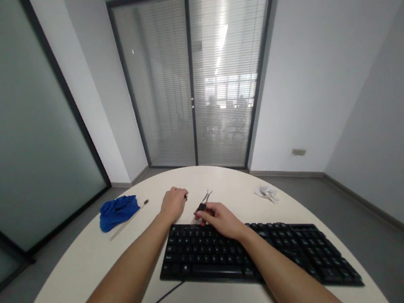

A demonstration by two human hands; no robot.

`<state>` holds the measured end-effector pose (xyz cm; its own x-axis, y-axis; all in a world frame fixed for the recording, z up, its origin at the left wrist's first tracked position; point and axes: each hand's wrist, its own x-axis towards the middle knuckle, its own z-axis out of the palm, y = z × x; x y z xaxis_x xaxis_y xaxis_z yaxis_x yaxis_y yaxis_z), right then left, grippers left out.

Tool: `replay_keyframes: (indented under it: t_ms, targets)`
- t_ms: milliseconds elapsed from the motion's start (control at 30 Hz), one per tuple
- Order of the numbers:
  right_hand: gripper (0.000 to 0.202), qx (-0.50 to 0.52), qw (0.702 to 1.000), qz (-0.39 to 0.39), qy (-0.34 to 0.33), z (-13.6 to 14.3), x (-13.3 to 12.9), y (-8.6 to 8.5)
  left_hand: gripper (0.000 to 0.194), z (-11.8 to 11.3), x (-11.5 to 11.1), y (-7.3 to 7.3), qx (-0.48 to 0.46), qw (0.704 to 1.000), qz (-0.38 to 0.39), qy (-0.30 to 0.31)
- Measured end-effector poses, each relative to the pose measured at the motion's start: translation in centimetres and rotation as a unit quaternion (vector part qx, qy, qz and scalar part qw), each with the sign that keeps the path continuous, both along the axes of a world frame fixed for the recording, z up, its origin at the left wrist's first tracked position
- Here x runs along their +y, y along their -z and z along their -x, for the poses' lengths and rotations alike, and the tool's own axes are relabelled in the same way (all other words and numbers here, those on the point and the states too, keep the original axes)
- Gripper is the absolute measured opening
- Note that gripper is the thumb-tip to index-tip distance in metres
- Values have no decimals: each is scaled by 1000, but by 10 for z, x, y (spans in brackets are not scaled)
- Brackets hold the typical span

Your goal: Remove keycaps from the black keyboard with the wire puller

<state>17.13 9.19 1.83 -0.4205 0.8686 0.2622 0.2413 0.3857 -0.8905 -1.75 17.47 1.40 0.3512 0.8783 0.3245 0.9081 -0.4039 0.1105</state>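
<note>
My right hand (221, 217) is closed on a keycap puller (201, 208) with a black handle; its two thin wire prongs point away from me. This hand is over the back edge of a black keyboard (218, 271), and my right forearm crosses above the keys. Beyond the keyboard's back left corner, my left hand (173, 203) is low over the table, fingers curled. A small black piece (185, 197) shows at its fingertips, too small to make out fully. The two hands are apart. Part of the keyboard is hidden beneath my right hand and forearm.
On the left of the round cream table (87, 271) lie a blue cloth (118, 212) and a slim toothbrush (129, 220) with dark bristles. A white crumpled cloth (267, 193) is near the right edge. A black cable (157, 302) runs from under the keyboard.
</note>
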Motion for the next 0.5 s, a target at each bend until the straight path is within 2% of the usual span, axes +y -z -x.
replay_keyframes:
  t_ms: [333,500]
  targets:
    - [31,-3,1000,2,2,1,-2,-2,30,3,-4,-3,-51,999,15,-5]
    - [32,-10,1000,-11,2,-1,0,-2,26,0,-16,-7,-110,993,20,-42]
